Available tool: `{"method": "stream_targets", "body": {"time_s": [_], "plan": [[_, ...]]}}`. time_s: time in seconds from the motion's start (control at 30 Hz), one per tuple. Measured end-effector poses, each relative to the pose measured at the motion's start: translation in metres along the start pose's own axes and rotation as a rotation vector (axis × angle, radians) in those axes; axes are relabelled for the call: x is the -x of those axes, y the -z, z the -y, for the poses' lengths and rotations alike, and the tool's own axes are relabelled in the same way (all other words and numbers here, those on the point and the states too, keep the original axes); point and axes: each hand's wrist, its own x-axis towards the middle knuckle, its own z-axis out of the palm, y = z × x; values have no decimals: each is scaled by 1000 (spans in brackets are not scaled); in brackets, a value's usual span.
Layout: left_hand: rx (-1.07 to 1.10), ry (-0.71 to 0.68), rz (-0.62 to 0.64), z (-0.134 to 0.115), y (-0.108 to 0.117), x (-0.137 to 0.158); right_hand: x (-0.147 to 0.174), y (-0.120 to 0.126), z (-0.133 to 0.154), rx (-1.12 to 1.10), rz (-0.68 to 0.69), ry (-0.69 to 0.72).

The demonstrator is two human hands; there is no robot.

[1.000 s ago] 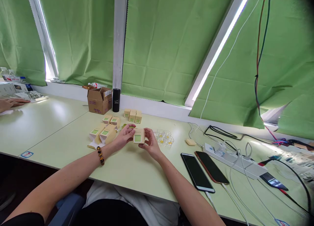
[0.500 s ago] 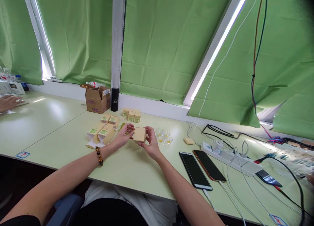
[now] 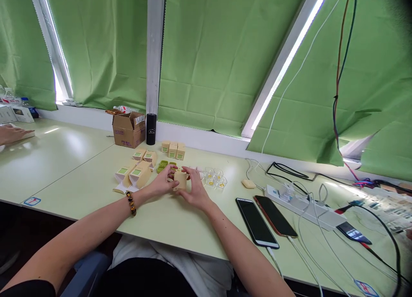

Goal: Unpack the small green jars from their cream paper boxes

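Currently both hands grasp a small, tan, box-shaped cardboard carton [image 3: 180, 181], held at table centre: left hand [image 3: 165, 180] pinches its nine o'clock edge, right hand [image 3: 195, 191] wraps the three o'clock edge. Carton looks light, thin-walled, fairly stiff but crushable; best hold is lightly by opposite side walls, off the flaps. Can't really tell its flap state, fingers cover the top. Nearby: tan open-flapped cartons with green labels [image 3: 140, 175] at nine, green plastic pieces [image 3: 162, 164] at ten, clear plastic cups [image 3: 211, 182] at three.
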Motion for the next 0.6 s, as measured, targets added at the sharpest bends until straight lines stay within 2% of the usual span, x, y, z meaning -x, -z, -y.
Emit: {"method": "stream_targets", "body": {"time_s": [0.1, 0.2, 0.27, 0.43, 0.6], "plan": [[24, -3, 56, 4, 1, 0, -2, 6, 3, -98, -118, -47], [25, 1, 99, 6, 1, 0, -5, 8, -1, -170, -291, -178], [9, -34, 110, 5, 0, 2, -8, 7, -6, -162, -335, -273], [-205, -173, 52, -6, -2, 6, -8, 4, -15, -113, -296, -363], [-323, -106, -53, -6, -6, 9, -5, 3, -8, -27, -238, -322]]}}
